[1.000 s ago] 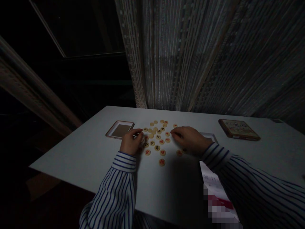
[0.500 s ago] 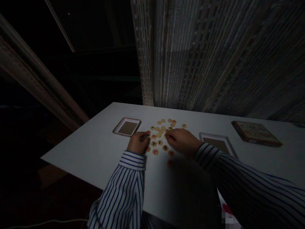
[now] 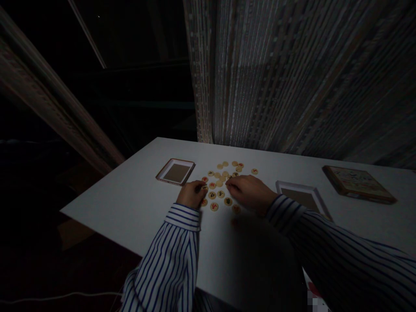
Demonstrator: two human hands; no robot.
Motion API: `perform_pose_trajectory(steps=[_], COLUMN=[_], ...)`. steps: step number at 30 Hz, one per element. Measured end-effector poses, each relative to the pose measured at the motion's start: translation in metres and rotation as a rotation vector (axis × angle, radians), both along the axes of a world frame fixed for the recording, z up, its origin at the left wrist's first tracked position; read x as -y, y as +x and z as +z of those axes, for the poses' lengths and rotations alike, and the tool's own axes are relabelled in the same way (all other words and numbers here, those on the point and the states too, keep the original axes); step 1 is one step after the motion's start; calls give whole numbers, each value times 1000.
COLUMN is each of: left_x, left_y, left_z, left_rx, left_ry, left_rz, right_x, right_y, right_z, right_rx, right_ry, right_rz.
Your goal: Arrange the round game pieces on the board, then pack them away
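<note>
Many round, pale Chinese chess pieces (image 3: 212, 195) lie loosely spread on the white table, some showing red or black characters and others plain side up. My left hand (image 3: 189, 194) is at the left edge of the spread, its thumb and fingers closed around a black-marked Chinese chess piece (image 3: 204, 188). Over the right side of the pieces is my right hand (image 3: 250, 190), fingertips pinched low beside a black-marked piece. What those fingertips hold, if anything, is hidden. A red-marked piece (image 3: 214, 207) sits nearer to me, between the hands.
An open, shallow box half (image 3: 175, 171) stands left of the pieces. Another white-rimmed tray (image 3: 303, 187) is partly behind my right forearm. Farther right lies a flat box with a printed lid (image 3: 360, 182). A striped curtain (image 3: 260, 78) hangs behind the white table (image 3: 123, 195).
A black-marked piece now shows between my left thumb and fingers, where a gap was before. My right hand stays nearly in place. The whole view has shifted slightly.
</note>
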State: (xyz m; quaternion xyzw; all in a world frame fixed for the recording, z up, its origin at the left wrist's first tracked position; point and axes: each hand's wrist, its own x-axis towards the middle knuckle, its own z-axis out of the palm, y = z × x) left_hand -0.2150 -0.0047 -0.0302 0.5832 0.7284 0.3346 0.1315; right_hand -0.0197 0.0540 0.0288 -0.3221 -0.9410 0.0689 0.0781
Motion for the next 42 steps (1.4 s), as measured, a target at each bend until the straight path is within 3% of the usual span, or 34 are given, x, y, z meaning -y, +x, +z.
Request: perform_pose_trajectory(steps=[14, 27, 42], left_x=[0, 5, 12], left_y=[-1, 9, 26], left_z=[-2, 3, 18], left_rx=[19, -89, -193], left_ry=[-17, 387, 538], left_rz=[11, 42, -71], right_x=[4, 4, 13], right_y=[2, 14, 42], right_z=[5, 10, 21], right_rx=[18, 1, -14], right_ry=[-25, 5, 10], right_rz=[-6, -29, -78])
